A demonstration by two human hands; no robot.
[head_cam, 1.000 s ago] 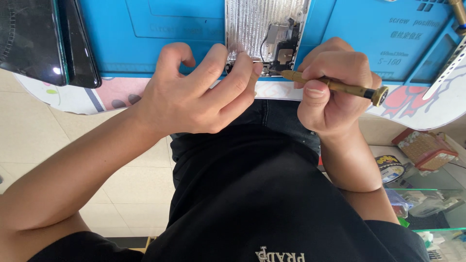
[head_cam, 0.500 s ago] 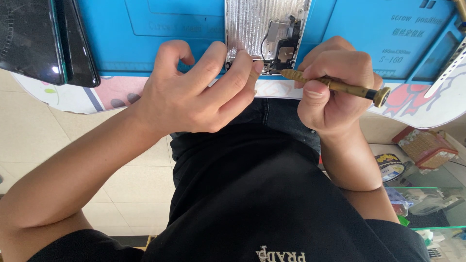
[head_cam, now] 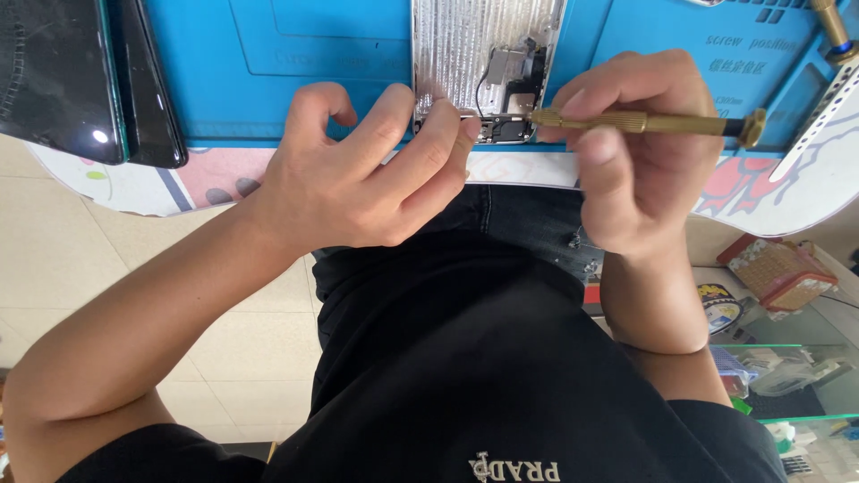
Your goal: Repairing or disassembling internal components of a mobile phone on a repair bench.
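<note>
Torso: black garment fills the lower middle of the frame, nearest the camera; pale floor tiles show at lower left
Left hand (head_cam: 358, 183): centre-left of frame, fingers curled, index and middle fingertips pressing on the near edge of the opened phone body (head_cam: 483, 63); no tool in it
Right hand (head_cam: 635, 170): centre-right, fingers narrowed in a pinch around the brass screwdriver (head_cam: 644, 122), thumb underneath
Screwdriver: lies almost level across the upper right, knurled shaft between the fingers, end cap pointing right, tip touching the small parts at the near end of the phone body
Phone body: upper middle of frame, silvery inner plate facing up, dark cable and small metal brackets at its near end; it rests on the blue work mat (head_cam: 268, 80)
Step in hand, judged: working a fastener at the near end; done well, the tip sits square in the head, pressure runs along the shaft, left fingertips keep the body from sliding
Mat trays: moulded recesses in the mat at upper right; contents too small to tell
Dark slabs (head_cam: 80, 80): two black flat devices, upper left, side by side, overlapping the mat edge
Shelf, lower right: glass-edged shelf (head_cam: 778, 358) below the table with a small reddish box (head_cam: 777, 273) and clear bags; what is inside is not legible
</note>
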